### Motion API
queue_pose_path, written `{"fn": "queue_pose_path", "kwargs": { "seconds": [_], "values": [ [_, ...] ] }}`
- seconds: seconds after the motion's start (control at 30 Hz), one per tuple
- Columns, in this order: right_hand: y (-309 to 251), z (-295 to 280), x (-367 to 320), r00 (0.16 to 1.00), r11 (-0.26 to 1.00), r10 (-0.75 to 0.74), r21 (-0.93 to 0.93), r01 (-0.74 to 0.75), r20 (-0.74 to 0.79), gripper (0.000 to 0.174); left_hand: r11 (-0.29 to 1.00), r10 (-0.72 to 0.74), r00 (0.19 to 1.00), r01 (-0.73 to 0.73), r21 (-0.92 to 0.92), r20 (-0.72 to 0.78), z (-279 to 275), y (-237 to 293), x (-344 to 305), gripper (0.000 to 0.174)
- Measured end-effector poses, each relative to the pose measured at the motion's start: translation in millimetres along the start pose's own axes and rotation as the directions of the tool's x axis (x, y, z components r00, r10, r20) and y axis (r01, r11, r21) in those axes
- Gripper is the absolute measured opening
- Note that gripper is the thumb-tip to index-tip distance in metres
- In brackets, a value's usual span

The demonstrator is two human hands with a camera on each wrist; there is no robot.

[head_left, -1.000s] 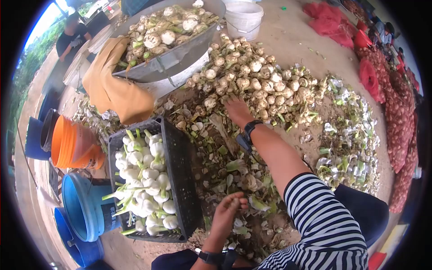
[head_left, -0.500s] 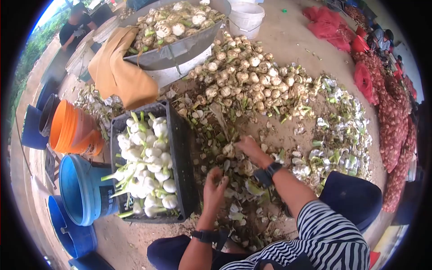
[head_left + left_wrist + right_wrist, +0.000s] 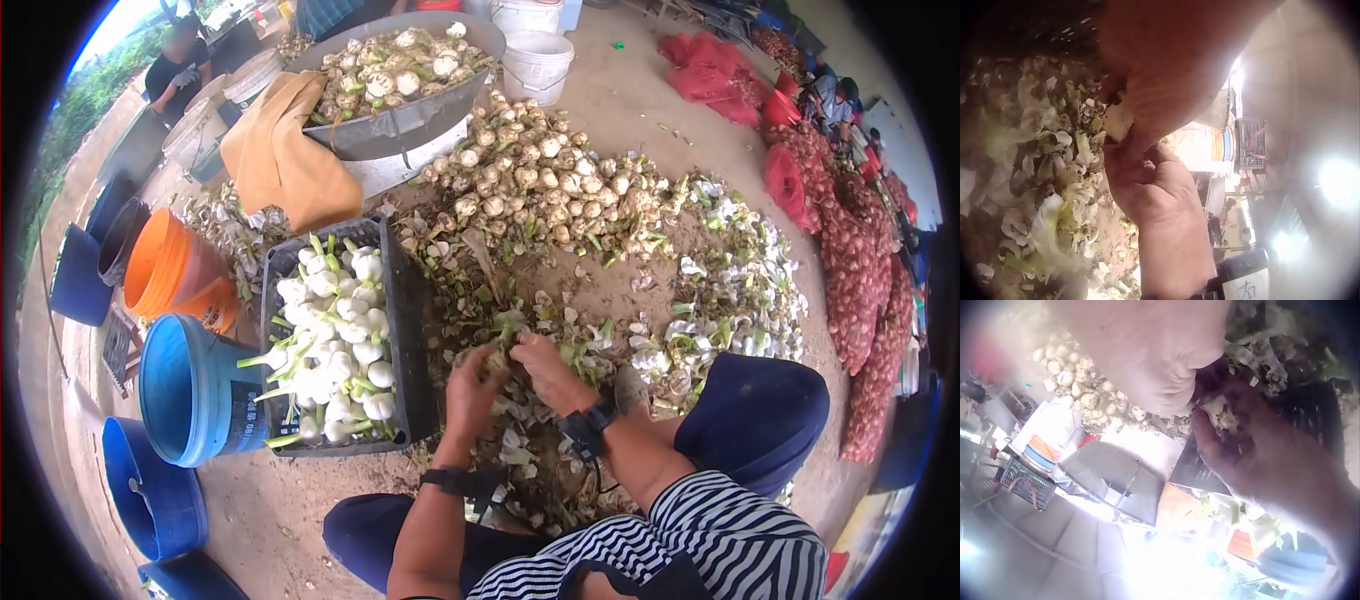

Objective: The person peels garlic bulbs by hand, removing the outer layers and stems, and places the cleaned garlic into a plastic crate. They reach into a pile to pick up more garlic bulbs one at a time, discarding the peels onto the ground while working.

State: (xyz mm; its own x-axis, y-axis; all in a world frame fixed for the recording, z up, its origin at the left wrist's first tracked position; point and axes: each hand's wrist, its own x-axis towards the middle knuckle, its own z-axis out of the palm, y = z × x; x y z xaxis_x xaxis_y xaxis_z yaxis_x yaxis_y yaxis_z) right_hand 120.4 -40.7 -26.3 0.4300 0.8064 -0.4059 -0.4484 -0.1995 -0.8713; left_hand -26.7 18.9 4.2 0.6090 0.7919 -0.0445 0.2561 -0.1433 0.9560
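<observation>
A garlic bulb [image 3: 1224,416] is between the two hands, its pale face showing in the right wrist view. My left hand [image 3: 473,382] holds it with curled fingers and thumb. My right hand [image 3: 548,368] meets it from the other side, fingers curled against the bulb, partly hidden. From the left wrist, a pale part of the bulb [image 3: 1118,121] shows between my left hand [image 3: 1166,69] above and my right hand [image 3: 1163,187] below. White peeled bulbs [image 3: 335,335] with green stems fill a black crate [image 3: 407,345] left of the hands.
Unpeeled bulbs [image 3: 560,180] lie heaped beyond the hands, with loose skins [image 3: 735,285] at the right. A metal basin [image 3: 400,130] of bulbs stands behind the crate. Blue buckets [image 3: 185,400] and an orange bucket [image 3: 165,262] line the left; red net sacks [image 3: 855,270] lie far right.
My right hand has drawn back from the heap to my left hand, with a bulb now between them. My left hand has risen slightly and closed round the bulb.
</observation>
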Motion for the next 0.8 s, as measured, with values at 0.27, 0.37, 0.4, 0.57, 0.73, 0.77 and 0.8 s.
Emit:
{"fn": "queue_pose_path", "kwargs": {
  "seconds": [0.27, 0.37, 0.4, 0.57, 0.73, 0.77, 0.8],
  "values": [
    [-21.0, 16.0, -27.3, 0.978, 0.958, -0.173, 0.248, 0.140, 0.118, 0.028, 0.399, -0.345, 0.906, 0.377, -0.836, 0.244, -15.2, 3.2, 7.1, 0.033],
    [-23.7, 13.8, -33.3, 0.983, 0.894, -0.027, 0.444, -0.057, 0.181, 0.029, 0.606, -0.275, 0.930, 0.364, -0.707, 0.243, -10.2, 19.0, 2.8, 0.037],
    [-24.3, 12.0, -33.1, 0.984, 0.896, -0.021, 0.440, -0.061, 0.179, 0.028, 0.700, -0.242, 0.939, 0.344, -0.626, 0.245, -7.9, 26.7, 1.4, 0.039],
    [-29.9, 7.3, -36.5, 0.979, 0.917, -0.088, 0.400, 0.007, 0.184, 0.024, 0.858, -0.081, 0.995, 0.095, -0.506, 0.049, -10.2, 35.8, -4.3, 0.044],
    [-38.8, -5.0, -41.3, 0.916, 0.920, -0.226, -0.236, 0.312, 0.330, 0.023, 0.611, -0.317, 0.929, 0.353, -0.708, 0.190, -28.1, 22.8, 1.7, 0.035],
    [-47.0, -3.5, -47.3, 0.874, 0.833, -0.241, -0.373, 0.409, 0.421, 0.023, 0.568, -0.385, 0.902, 0.400, -0.719, 0.198, -31.8, 17.6, 3.4, 0.039],
    [-66.4, 10.8, -67.2, 0.915, 0.852, -0.144, -0.424, 0.308, 0.376, 0.025, 0.682, -0.392, 0.895, 0.437, -0.586, 0.212, -39.4, 14.7, 2.0, 0.046]
  ]
}}
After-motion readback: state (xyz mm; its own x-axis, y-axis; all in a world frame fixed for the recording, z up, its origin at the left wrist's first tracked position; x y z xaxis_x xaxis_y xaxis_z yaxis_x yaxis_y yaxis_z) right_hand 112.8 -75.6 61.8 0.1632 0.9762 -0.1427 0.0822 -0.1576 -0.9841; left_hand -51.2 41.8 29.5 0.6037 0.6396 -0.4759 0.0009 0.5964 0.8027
